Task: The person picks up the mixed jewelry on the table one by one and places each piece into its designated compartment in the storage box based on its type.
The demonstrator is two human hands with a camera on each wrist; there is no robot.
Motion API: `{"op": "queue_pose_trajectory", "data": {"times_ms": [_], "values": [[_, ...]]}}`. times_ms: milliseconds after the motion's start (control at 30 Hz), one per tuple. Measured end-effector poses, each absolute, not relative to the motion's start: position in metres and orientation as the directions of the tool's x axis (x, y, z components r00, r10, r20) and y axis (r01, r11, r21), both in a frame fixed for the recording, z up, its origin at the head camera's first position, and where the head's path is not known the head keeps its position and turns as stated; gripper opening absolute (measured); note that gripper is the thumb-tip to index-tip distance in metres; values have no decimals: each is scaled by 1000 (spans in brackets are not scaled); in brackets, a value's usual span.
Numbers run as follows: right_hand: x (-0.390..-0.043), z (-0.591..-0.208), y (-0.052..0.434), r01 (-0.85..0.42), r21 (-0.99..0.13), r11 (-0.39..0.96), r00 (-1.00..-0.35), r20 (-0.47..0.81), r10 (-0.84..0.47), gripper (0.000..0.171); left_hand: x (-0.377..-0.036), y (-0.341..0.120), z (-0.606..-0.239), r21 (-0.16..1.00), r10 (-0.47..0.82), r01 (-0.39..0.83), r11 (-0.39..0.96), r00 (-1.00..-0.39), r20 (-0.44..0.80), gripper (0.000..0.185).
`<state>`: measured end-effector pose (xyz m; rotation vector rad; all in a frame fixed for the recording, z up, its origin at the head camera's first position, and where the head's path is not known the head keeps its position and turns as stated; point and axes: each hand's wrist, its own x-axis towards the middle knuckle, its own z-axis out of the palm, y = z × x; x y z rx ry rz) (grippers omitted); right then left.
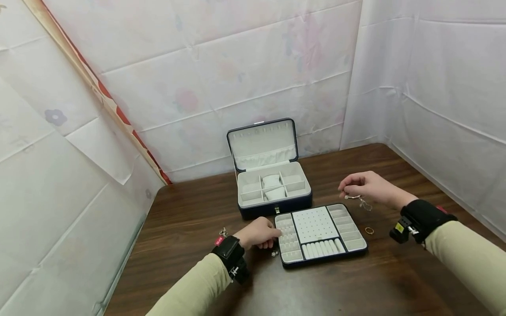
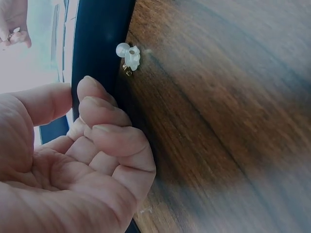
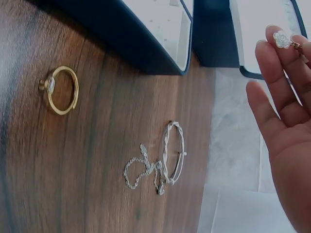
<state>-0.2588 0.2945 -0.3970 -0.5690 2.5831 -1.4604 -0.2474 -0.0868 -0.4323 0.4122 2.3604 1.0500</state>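
Looking down from my head, my left hand [image 1: 258,233] rests curled at the tray [image 1: 321,259] edge; my right hand [image 1: 369,188] pinches an earring [image 1: 347,197] above the table [image 1: 189,228]. At my left wrist, another earring [image 2: 129,57] lies beside the tray. At my right wrist, ring [image 3: 60,89] and bracelet [image 3: 173,152] lie below.

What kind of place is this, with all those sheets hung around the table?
Probably a makeshift recording booth, not a home or shop: pale floral sheets screen a wooden table, camera bands sit on both wrists, and a jewellery box with its tray is laid out.
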Motion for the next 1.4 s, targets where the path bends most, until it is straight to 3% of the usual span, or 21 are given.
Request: {"op": "queue_pose_trajectory", "data": {"times_ms": [533,733,967,1400], "values": [[-257,-401,284,-236,-849,473,-907,17,-421,21,-249,-90,-433,751,487,52,658,-790,-372,36],[-257,-405,283,-236,-871,432,-883,7,-469,27,-248,-90,-433,757,494,46,652,-783,-378,36],[-256,-409,282,-251,-870,425,-856,-6,-517,20,-248,-90,-435,766,498,39,642,-781,-377,35],[-254,-408,269,-305,-816,492,-811,-48,-583,19,-250,-88,-430,721,487,56,691,-774,-406,35]]}}
